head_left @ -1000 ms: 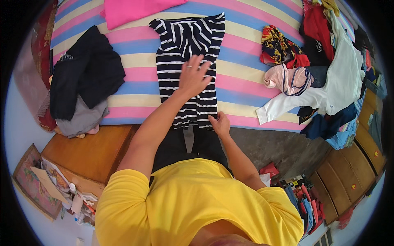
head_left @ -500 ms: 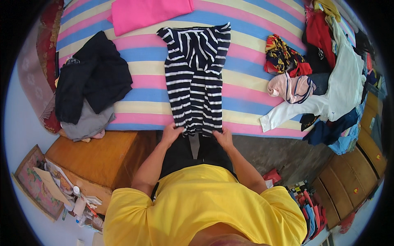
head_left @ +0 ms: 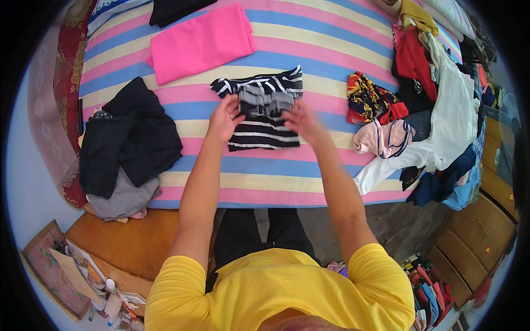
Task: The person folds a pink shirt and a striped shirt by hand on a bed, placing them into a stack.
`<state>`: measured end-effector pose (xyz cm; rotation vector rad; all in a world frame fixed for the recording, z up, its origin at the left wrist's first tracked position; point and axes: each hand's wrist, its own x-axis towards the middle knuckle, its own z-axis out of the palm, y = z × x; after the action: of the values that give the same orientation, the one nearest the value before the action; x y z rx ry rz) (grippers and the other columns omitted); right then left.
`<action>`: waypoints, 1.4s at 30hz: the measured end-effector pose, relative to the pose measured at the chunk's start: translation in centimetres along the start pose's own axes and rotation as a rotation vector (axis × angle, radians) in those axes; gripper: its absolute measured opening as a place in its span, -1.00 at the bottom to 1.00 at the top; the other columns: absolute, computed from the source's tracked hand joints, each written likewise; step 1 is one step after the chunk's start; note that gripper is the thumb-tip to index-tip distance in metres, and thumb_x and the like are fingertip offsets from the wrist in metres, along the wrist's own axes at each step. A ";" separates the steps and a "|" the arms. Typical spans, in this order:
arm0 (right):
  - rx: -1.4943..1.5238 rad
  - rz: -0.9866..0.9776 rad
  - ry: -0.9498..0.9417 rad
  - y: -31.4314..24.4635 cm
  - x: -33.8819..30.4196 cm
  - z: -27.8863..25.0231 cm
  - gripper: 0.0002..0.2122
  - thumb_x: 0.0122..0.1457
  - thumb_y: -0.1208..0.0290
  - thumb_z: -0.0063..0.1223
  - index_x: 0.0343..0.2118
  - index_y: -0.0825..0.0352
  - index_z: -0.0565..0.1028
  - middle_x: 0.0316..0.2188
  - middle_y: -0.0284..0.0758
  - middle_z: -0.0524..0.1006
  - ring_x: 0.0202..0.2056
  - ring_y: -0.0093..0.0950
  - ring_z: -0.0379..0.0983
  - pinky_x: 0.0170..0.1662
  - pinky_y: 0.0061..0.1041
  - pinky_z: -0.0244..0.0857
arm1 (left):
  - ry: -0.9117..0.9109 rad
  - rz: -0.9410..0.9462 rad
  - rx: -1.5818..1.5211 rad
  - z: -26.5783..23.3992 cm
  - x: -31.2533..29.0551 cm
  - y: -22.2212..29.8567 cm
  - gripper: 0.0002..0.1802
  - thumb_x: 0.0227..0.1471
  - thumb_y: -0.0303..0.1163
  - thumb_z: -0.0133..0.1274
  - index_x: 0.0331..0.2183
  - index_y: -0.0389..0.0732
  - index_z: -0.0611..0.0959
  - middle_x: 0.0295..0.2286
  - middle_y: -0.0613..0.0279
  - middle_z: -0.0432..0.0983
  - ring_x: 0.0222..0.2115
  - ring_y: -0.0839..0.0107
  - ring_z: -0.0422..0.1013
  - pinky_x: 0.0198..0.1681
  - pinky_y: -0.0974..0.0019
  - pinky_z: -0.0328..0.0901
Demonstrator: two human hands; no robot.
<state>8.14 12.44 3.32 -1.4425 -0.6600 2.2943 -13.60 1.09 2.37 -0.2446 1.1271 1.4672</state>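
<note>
A black-and-white striped top (head_left: pixel 264 140) lies on the striped bedsheet, its lower part folded up over its upper part. The turned-up layer is smeared by motion in the middle. At the top's left edge is my left hand (head_left: pixel 224 118), with the fingers apart and curved inward, touching or just over the fabric. On the opposite edge my right hand (head_left: pixel 305 122) is partly blurred, its fingers spread beside the cloth. Neither hand shows a firm grip on the top.
A folded pink cloth (head_left: pixel 201 44) lies beyond the top. Dark garments (head_left: pixel 132 138) are heaped at left. On the right are a patterned garment (head_left: pixel 372 99), a pale pink striped one (head_left: pixel 385 138) and a white shirt (head_left: pixel 452 121). A wooden cabinet (head_left: pixel 127 237) stands near left.
Both hands have moved from the bed's near edge farther onto the bed, bringing the hem up. The long striped top is now doubled over and shorter. My view has shifted.
</note>
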 end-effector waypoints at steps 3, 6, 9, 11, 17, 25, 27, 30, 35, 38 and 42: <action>-0.343 -0.168 0.267 -1.6 1.7 -0.4 -0.58 0.00 0.15 0.07 -0.17 0.37 0.37 -0.33 -0.28 0.48 -0.29 -0.46 0.41 -0.33 -0.47 0.28 | 0.143 0.055 0.158 0.1 0.5 1.3 -0.64 0.00 -0.12 -0.04 -0.26 -0.20 0.47 -0.34 0.22 0.43 -0.37 0.44 0.36 -0.33 0.34 0.25; -0.621 -0.274 0.378 0.5 0.6 -1.1 -0.56 -0.01 0.15 0.08 -0.18 0.40 0.38 -0.36 -0.27 0.49 -0.31 -0.44 0.42 -0.30 -0.47 0.28 | 0.422 0.384 0.498 -1.8 -0.6 0.2 -0.53 -0.07 -0.09 0.05 -0.23 -0.27 0.46 -0.32 0.18 0.43 -0.36 0.41 0.37 -0.31 0.33 0.26; -0.859 -0.312 0.472 5.4 -0.7 -2.1 -0.55 -0.01 0.15 0.06 -0.17 0.43 0.37 -0.37 -0.26 0.49 -0.33 -0.43 0.42 -0.28 -0.49 0.28 | 0.533 0.301 0.832 -4.8 -1.3 -3.6 -0.45 -0.15 -0.11 0.13 -0.20 -0.33 0.46 -0.31 0.10 0.47 -0.34 0.33 0.40 -0.24 0.33 0.27; -0.894 -0.294 0.479 7.3 -1.0 0.0 -0.55 0.00 0.16 0.05 -0.16 0.44 0.37 -0.37 -0.25 0.49 -0.33 -0.42 0.42 -0.27 -0.50 0.28 | 0.432 0.298 0.910 -2.8 -2.8 -5.6 -0.45 -0.17 -0.16 0.16 -0.20 -0.36 0.48 -0.31 0.10 0.48 -0.33 0.34 0.40 -0.26 0.34 0.28; -0.194 -0.212 0.133 6.7 -3.7 0.2 -0.70 -0.06 0.53 -0.03 -0.19 0.39 0.40 -0.36 -0.37 0.47 -0.34 -0.58 0.38 -0.27 -0.56 0.28 | 0.037 -0.052 0.637 -1.8 -8.3 -12.0 -0.53 -0.20 -0.29 0.18 -0.21 -0.34 0.51 -0.32 0.19 0.48 -0.36 0.44 0.39 -0.30 0.35 0.30; 0.009 -0.193 0.757 8.8 -9.1 -14.2 -0.77 0.00 0.27 0.10 -0.39 0.31 0.40 -0.63 -0.48 0.37 -0.63 -0.70 0.22 -0.62 -0.71 0.09 | -0.569 -0.140 1.254 -1.0 -19.1 -16.6 -0.52 -0.16 -0.22 0.12 -0.18 -0.27 0.49 -0.24 0.07 0.43 -0.24 0.19 0.37 -0.18 0.25 0.27; -0.142 -0.200 0.853 11.6 -11.0 -14.7 -0.74 0.02 0.19 0.09 -0.44 0.30 0.38 -0.58 -0.46 0.39 -0.61 -0.70 0.23 -0.59 -0.71 0.10 | -0.479 0.518 1.486 -0.2 -17.3 -15.4 -0.52 -0.17 -0.19 0.09 -0.15 -0.16 0.49 -0.20 0.10 0.40 -0.17 0.09 0.31 -0.13 0.19 0.23; -0.398 -0.104 0.943 15.5 -11.3 -13.0 -0.62 0.00 0.13 0.09 -0.31 0.41 0.41 -0.44 -0.31 0.47 -0.41 -0.53 0.35 -0.31 -0.57 0.24 | -0.471 1.001 1.712 3.6 -12.1 -11.5 -0.48 -0.15 -0.12 0.05 -0.07 0.04 0.44 -0.03 0.23 0.26 0.00 0.10 0.15 -0.02 0.00 0.10; -0.471 -0.173 0.865 14.2 -9.5 -7.2 -0.61 0.00 0.17 0.05 -0.22 0.39 0.39 -0.40 -0.17 0.48 -0.35 -0.33 0.40 -0.22 -0.43 0.23 | -0.581 0.987 2.185 4.5 -0.8 -7.5 -0.42 -0.12 0.00 -0.01 0.01 0.20 0.35 0.07 0.24 0.12 0.11 0.11 -0.03 0.04 -0.17 -0.05; -0.559 -0.137 0.919 12.3 -9.8 -6.5 -0.54 -0.02 0.18 0.05 -0.11 0.37 0.32 -0.35 -0.12 0.46 -0.30 -0.27 0.38 -0.19 -0.39 0.22 | -0.537 1.025 2.093 6.9 1.2 -4.2 -0.45 -0.15 -0.02 0.03 -0.04 0.18 0.40 0.06 0.25 0.13 0.12 0.13 -0.02 0.05 -0.13 -0.05; -0.941 -0.657 1.013 10.5 -8.4 -8.4 -0.42 -0.07 0.16 0.10 0.00 0.33 0.23 -0.19 -0.09 0.37 -0.11 -0.16 0.26 -0.04 -0.26 0.09 | -0.871 0.838 2.349 10.1 1.4 -3.1 -0.66 -0.16 -0.07 0.05 -0.27 0.05 0.56 0.02 0.26 0.17 0.12 0.14 -0.03 0.05 -0.07 0.00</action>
<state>18.81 0.97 0.57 -2.0175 -1.5846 0.5406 -6.85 8.92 5.05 2.3428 1.4167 -0.1260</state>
